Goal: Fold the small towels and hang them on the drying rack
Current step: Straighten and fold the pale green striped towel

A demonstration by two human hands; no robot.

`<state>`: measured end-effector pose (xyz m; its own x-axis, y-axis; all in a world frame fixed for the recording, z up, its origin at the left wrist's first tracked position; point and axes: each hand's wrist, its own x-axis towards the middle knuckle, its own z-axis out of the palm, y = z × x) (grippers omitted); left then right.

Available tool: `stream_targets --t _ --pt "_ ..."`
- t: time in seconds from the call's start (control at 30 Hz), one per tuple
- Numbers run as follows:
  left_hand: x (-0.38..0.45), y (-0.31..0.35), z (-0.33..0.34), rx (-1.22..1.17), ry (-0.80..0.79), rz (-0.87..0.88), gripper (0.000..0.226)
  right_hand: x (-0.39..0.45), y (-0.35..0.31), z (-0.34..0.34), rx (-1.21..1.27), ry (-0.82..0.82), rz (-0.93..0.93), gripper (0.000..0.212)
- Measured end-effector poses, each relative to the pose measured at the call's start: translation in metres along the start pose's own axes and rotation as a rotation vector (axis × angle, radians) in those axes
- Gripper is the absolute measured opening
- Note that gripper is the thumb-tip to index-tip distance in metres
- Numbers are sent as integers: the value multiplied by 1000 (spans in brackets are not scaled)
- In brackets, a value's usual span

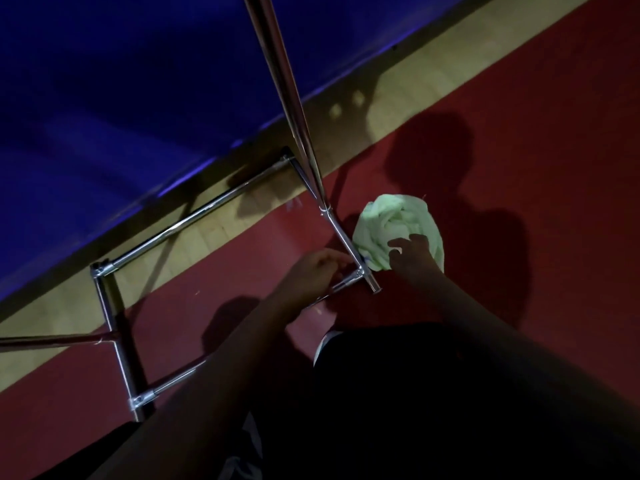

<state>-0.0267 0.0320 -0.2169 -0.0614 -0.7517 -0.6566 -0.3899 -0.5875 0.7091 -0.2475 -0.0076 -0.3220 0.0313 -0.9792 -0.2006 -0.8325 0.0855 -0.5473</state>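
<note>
A crumpled light-green towel (394, 226) lies on the red floor beside the foot of the chrome drying rack (301, 140). My right hand (414, 252) reaches down over the towel's near edge, fingers spread and slightly bent, touching the cloth. My left hand (311, 271) is at the rack's near corner joint (362, 273), its fingers curled next to the low bar. Dim light and blur hide whether it grips the bar. No towel hangs on the rack's visible bars.
The rack's base bars (114, 327) form a low frame on the floor to the left. A dark blue surface (121, 91) fills the upper left, edged by a strip of pale wood floor (398, 81). My dark-clothed legs (398, 393) fill the lower middle.
</note>
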Motion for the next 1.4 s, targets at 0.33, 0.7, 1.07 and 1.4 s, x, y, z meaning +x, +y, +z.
stream_targets --t 0.33,0.7,1.07,1.4 --pt "33 -28 11 -14 -8 -36 37 40 55 90 -117 -467 -276 33" --pt "16 -17 -6 -72 -30 -57 35 24 -2 21 159 -68 212 41" --pt "-93 60 -75 -5 -42 138 43 -40 -194 -195 1240 -468 343 4" --pt "-267 69 -162 355 105 515 106 -179 -382 -304 1279 -939 -143 17"
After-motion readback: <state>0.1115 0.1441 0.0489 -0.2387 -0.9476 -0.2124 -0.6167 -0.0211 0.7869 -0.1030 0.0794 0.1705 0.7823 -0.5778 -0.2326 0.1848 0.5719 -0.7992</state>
